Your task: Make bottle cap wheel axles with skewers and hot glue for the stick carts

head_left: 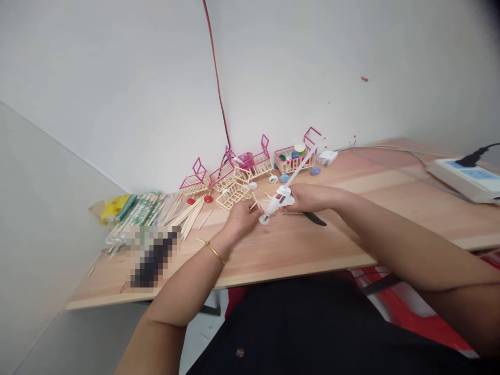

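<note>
My right hand (300,198) is wrapped round a white hot glue gun (278,202), and a long glue stick (301,165) juts out of its back. The gun's nozzle points down and left, at a small pale cap (264,221) by my left fingertips. My left hand (242,219) is closed in a pinch, with a short wooden stick (254,206) showing between the fingers. Just beyond it stands a small plain basket (233,197) built from thin sticks, with a raised handle. A dark, curved tool handle (314,219) lies under my right wrist.
Pink-trimmed stick baskets (260,164) line the wall, one full of bottle caps (296,155). Loose caps (284,178) lie before them. Left are loose sticks (192,219), bagged sticks (136,214) and a yellow packet (116,207). A power strip (466,179) with cables sits right.
</note>
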### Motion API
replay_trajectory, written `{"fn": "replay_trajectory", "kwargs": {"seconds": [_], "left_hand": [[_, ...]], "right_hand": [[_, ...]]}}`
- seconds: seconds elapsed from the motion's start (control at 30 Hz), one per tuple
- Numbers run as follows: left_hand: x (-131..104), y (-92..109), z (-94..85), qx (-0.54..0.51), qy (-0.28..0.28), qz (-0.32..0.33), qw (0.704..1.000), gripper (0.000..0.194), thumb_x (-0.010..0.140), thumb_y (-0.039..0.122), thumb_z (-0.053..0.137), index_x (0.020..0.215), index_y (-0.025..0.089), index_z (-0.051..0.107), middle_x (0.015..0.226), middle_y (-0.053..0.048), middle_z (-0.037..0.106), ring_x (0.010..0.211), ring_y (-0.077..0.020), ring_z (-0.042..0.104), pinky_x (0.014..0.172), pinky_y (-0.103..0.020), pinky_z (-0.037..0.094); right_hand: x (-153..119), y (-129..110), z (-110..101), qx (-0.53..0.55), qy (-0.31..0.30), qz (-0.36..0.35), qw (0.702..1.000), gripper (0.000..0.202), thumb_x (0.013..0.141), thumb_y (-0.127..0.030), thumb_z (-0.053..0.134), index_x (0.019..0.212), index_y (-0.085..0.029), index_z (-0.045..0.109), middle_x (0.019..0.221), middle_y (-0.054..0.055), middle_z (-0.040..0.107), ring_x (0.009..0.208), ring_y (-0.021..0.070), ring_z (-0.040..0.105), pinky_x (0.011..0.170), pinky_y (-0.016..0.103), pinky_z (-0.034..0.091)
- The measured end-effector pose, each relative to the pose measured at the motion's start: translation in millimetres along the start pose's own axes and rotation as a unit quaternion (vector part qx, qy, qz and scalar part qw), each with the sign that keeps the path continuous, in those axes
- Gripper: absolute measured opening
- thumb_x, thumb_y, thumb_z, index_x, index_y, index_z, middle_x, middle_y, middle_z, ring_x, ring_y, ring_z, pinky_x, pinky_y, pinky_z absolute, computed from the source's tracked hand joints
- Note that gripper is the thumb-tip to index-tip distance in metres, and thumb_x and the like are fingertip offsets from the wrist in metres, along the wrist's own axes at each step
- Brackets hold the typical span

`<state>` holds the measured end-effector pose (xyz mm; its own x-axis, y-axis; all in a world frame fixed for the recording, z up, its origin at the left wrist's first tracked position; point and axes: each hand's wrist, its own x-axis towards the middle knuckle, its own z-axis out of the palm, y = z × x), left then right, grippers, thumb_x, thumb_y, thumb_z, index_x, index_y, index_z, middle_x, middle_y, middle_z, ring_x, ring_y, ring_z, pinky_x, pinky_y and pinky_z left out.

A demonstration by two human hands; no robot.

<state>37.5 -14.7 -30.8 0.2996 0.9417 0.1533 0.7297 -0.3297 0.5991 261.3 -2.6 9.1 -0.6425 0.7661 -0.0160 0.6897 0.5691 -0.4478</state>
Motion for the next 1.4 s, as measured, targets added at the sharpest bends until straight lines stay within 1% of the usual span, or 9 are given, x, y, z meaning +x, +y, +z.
{"fn": "replay_trajectory", "kwargs": {"seconds": [0.27, 0.53, 0.77, 1.0, 1.17, 1.23, 1.3, 1.4], "left_hand": [[-0.5, -0.5, 0.6, -0.003, 0.005, 0.01, 1.0, 0.02, 0.075, 0.03, 0.056, 0.063, 0.015, 0.056, 0.059, 0.003, 0.051, 0.058, -0.0097, 0.044, 0.055, -0.022, 0.029], [0.7, -1.8, 1.4, 0.0, -0.004, -0.005, 1.0, 0.02, 0.075, 0.032, 0.056, 0.065, 0.015, 0.056, 0.059, 0.003, 0.049, 0.059, -0.01, 0.043, 0.056, -0.022, 0.029], [0.4, -2.0, 1.2, -0.003, 0.005, 0.006, 1.0, 0.02, 0.075, 0.031, 0.057, 0.063, 0.015, 0.056, 0.059, 0.003, 0.05, 0.058, -0.0098, 0.043, 0.055, -0.022, 0.029], [0.2, -2.8, 2.1, -0.001, 0.011, 0.014, 1.0, 0.02, 0.075, 0.03, 0.057, 0.062, 0.015, 0.055, 0.057, 0.004, 0.048, 0.057, -0.0093, 0.042, 0.054, -0.022, 0.027], [0.1, -3.5, 2.7, -0.003, 0.017, 0.016, 1.0, 0.02, 0.075, 0.03, 0.056, 0.061, 0.015, 0.054, 0.056, 0.004, 0.047, 0.056, -0.0091, 0.041, 0.053, -0.022, 0.026], [-0.1, -3.5, 2.9, -0.003, 0.017, 0.015, 1.0, 0.02, 0.076, 0.03, 0.056, 0.062, 0.015, 0.054, 0.056, 0.004, 0.047, 0.056, -0.0091, 0.041, 0.054, -0.022, 0.027], [-0.4, -3.2, 2.9, -0.002, 0.014, 0.014, 1.0, 0.02, 0.076, 0.03, 0.056, 0.062, 0.015, 0.055, 0.056, 0.004, 0.047, 0.056, -0.0091, 0.041, 0.055, -0.022, 0.027], [-0.9, -1.8, 2.7, 0.002, 0.008, 0.01, 1.0, 0.02, 0.077, 0.03, 0.056, 0.063, 0.015, 0.055, 0.057, 0.004, 0.048, 0.057, -0.0094, 0.042, 0.056, -0.022, 0.028]], "right_hand": [[0.5, 0.1, 0.3, 0.005, -0.006, 0.023, 1.0, 0.022, 0.073, -0.033, 0.06, 0.09, -0.02, 0.064, 0.093, 0.006, 0.069, 0.085, 0.025, 0.062, 0.073, 0.031, 0.046], [0.0, -1.2, 1.2, -0.005, 0.006, 0.004, 1.0, 0.019, 0.074, -0.031, 0.059, 0.089, -0.02, 0.063, 0.091, 0.006, 0.069, 0.084, 0.0251, 0.062, 0.071, 0.031, 0.046], [3.3, 6.1, 2.8, 0.034, -0.009, 0.027, 0.999, 0.025, 0.071, -0.036, 0.063, 0.09, -0.02, 0.065, 0.091, 0.005, 0.069, 0.083, 0.0242, 0.062, 0.073, 0.031, 0.046], [4.4, 14.2, 1.9, 0.068, -0.04, 0.011, 0.997, 0.026, 0.07, -0.037, 0.064, 0.09, -0.02, 0.063, 0.09, 0.003, 0.07, 0.084, 0.0231, 0.063, 0.073, 0.03, 0.047], [3.2, 19.0, -0.1, 0.097, -0.028, 0.001, 0.995, 0.027, 0.068, -0.038, 0.066, 0.088, -0.021, 0.063, 0.091, 0.003, 0.07, 0.087, 0.024, 0.063, 0.073, 0.03, 0.048], [2.1, 21.6, -0.8, 0.121, -0.014, 0.013, 0.992, 0.026, 0.067, -0.039, 0.068, 0.086, -0.022, 0.064, 0.088, 0.002, 0.07, 0.083, 0.0232, 0.063, 0.069, 0.029, 0.048], [1.3, 24.7, -1.1, 0.153, -0.005, 0.051, 0.987, 0.025, 0.065, -0.041, 0.07, 0.081, -0.022, 0.063, 0.079, 0.002, 0.068, 0.071, 0.0203, 0.061, 0.058, 0.027, 0.047], [1.4, 29.0, -0.4, 0.232, -0.003, 0.115, 0.966, 0.027, 0.066, -0.043, 0.072, 0.068, -0.02, 0.06, 0.062, 0.001, 0.061, 0.053, 0.0135, 0.052, 0.045, 0.024, 0.039]]}}
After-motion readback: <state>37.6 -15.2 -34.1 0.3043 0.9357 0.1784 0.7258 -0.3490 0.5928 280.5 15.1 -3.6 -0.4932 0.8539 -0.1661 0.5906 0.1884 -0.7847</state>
